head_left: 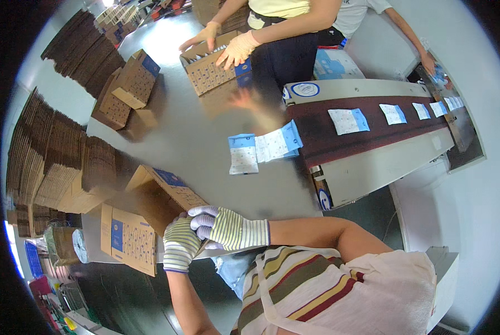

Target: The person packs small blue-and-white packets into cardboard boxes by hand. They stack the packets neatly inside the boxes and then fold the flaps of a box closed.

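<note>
A cardboard box (178, 192) with a blue printed panel stands tilted at the table's near edge. Its top is open, and one long printed flap (131, 239) hangs out toward the left. My left hand (181, 244), in a striped knit glove, is closed around the near end of the box. Over the same corner, my right hand (232, 229) in a matching glove lies with curled fingers against the box edge and close to the left fingers. The exact grip of the fingertips is partly hidden. Several white and blue packets (243, 153) lie on the table beyond the right hand.
A dark red conveyor belt (317, 125) at the right carries more packets. Across the grey table (188, 148), a co-worker's gloved hands (236, 50) hold a packet-filled box (208, 78). Flattened cartons (43, 151) are stacked at the left, behind two boxes (135, 81).
</note>
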Tool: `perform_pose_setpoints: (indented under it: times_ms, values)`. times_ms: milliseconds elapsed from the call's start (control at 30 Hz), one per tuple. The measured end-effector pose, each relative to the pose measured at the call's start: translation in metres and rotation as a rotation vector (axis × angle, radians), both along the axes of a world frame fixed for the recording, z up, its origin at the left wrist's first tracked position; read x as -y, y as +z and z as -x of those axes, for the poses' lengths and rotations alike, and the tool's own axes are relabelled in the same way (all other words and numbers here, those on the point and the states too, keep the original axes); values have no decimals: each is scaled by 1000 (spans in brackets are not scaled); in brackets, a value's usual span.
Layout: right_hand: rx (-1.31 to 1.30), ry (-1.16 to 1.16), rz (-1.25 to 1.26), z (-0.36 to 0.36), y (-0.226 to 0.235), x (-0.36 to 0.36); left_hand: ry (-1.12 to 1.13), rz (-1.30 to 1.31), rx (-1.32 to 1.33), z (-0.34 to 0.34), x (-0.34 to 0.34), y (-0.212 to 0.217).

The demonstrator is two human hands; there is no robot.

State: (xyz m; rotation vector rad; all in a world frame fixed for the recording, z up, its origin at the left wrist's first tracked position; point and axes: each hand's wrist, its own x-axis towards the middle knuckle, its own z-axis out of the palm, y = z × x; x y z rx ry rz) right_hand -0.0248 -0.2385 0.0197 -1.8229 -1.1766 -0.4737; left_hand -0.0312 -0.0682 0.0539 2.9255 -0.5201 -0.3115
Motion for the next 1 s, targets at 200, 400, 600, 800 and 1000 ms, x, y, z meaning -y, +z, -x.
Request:
perform_pose_setpoints:
  times_ms: [200, 400, 600, 800, 1000]
  values:
    - [-278, 75, -29, -29, 25, 41, 14, -123, 86, 2, 3, -4]
    - [-349, -169, 328, -98, 7, 123, -29, -111, 193, 1, 2, -8]
    - [-527, -545, 574, -134, 20, 221, -8, -134, 169, 2, -5, -17]
    - [-531, -638, 731, -165, 39, 306, 11, -129, 178, 4, -3, -17]
    - [-548, -426, 995, -188, 30, 264, 171, -207, -176, -5, 6, -2]
